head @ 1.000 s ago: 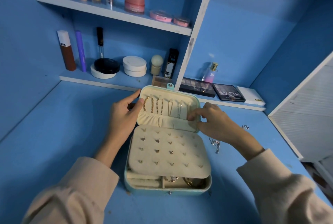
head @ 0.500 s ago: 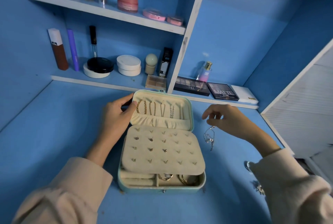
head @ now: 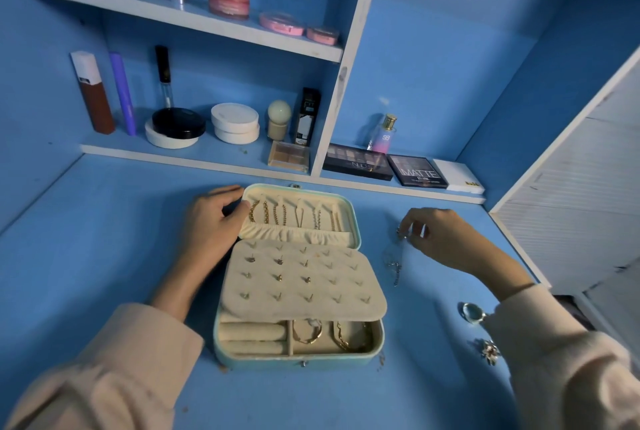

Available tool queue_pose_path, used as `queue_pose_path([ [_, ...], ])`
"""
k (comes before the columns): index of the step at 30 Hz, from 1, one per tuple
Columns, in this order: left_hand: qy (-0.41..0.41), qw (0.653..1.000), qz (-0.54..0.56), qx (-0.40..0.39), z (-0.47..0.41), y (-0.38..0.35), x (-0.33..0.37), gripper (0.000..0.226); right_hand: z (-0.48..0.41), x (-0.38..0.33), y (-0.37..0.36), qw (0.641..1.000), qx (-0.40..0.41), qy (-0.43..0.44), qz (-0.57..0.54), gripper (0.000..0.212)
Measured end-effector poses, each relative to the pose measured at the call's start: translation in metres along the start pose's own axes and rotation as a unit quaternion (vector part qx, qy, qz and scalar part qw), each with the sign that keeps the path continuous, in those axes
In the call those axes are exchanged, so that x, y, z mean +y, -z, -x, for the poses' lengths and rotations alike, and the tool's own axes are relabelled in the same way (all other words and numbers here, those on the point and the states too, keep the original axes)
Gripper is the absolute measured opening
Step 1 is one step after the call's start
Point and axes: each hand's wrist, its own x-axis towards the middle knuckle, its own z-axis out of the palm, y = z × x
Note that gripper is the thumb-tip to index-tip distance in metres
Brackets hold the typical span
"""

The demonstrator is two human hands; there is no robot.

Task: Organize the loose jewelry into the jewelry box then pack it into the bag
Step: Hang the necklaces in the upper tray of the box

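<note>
My right fingers [head: 415, 220] pinch the dangling chain [head: 394, 265]; it could snag or slip while my left fingers [head: 227, 191] grip the box lid [head: 311, 191].

Blue tabletop [head: 104, 239]. An open mint-green jewelry box [head: 298, 362] lies at centre, its lid toward the back. Well apart from it, at the right front, lie a round clear-stoned piece [head: 471, 312] and, just nearer, a flower-shaped ornament [head: 490, 351].
</note>
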Motion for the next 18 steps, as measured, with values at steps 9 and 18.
queue_pose_path([
  [9, 0.005, 0.999, -0.048, 0.006, -0.0026, 0.0004, 0.0007, 0.028, -0.0049, 0.0038, -0.0067, 0.995, 0.029, 0.025, 0.089, 0.022],
  [18, 0.011, 0.998, -0.056, 0.000, -0.0039, 0.0014, -0.0006, 0.031, -0.0088, 0.0075, -0.0084, 0.996, 0.063, 0.036, 0.051, 0.009],
])
